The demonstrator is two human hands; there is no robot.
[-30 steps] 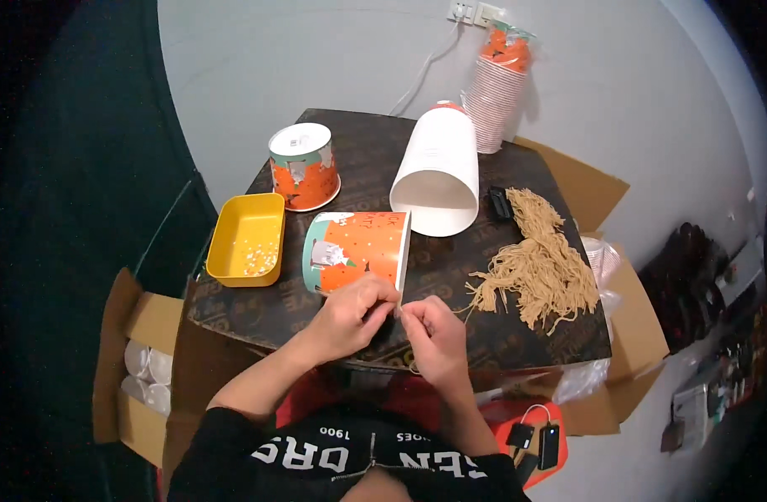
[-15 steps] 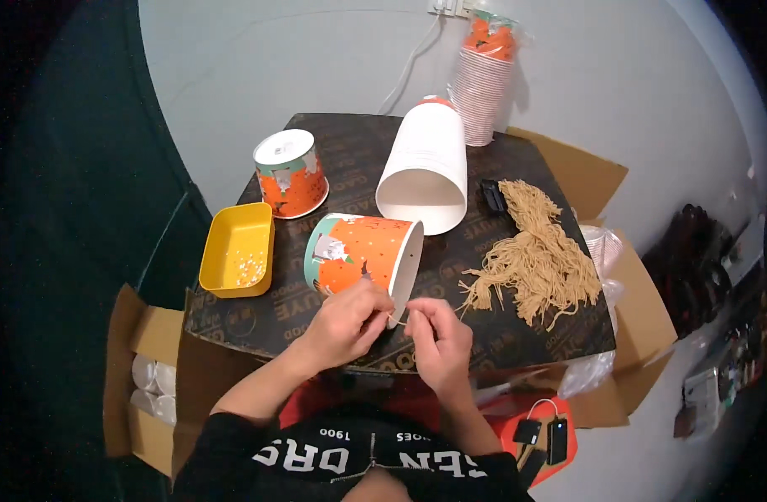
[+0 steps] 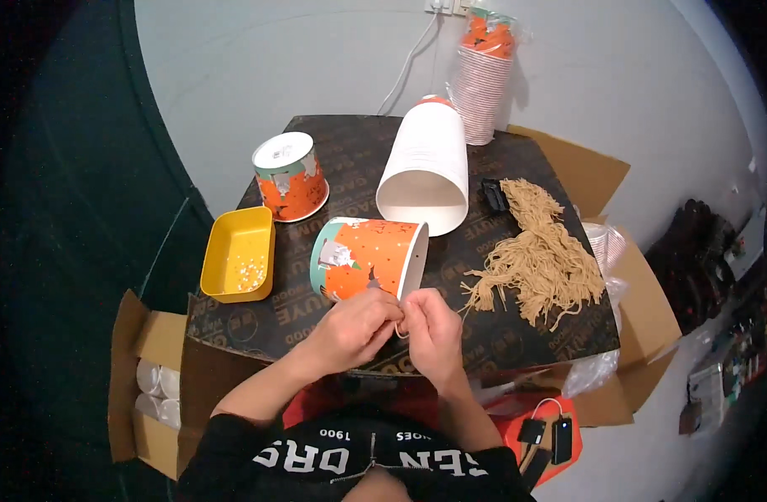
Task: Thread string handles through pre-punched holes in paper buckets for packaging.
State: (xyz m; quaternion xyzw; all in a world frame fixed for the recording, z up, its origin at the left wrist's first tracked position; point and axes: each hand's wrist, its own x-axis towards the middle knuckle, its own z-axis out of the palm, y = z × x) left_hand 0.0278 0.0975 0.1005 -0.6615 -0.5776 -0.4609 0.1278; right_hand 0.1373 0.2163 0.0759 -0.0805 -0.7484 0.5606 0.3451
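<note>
An orange, white and green paper bucket (image 3: 367, 259) lies on its side near the front of the table, its mouth to the right. My left hand (image 3: 357, 328) and my right hand (image 3: 434, 336) meet at the lower part of its rim, fingers pinched together. Between them a thin tan cord (image 3: 400, 333) makes a small loop, and a bit of it sticks out beside the right hand. The fingertips hide the rest of the cord and part of the rim. To the right lies a heap of similar tan cords (image 3: 541, 266), gathered by a black clip (image 3: 494, 196).
A yellow tray (image 3: 240, 224) with small white bits stands left, below an upturned printed bucket (image 3: 290, 184). A nested row of white buckets (image 3: 425, 151) lies behind; a wrapped bucket stack (image 3: 482, 88) leans at the wall. Cardboard boxes (image 3: 643, 335) flank the table (image 3: 492, 339).
My hands have come together, the right moving left to meet the left. The cord, stretched between them before, now forms a small loop below the fingers. The bucket has shifted slightly right.
</note>
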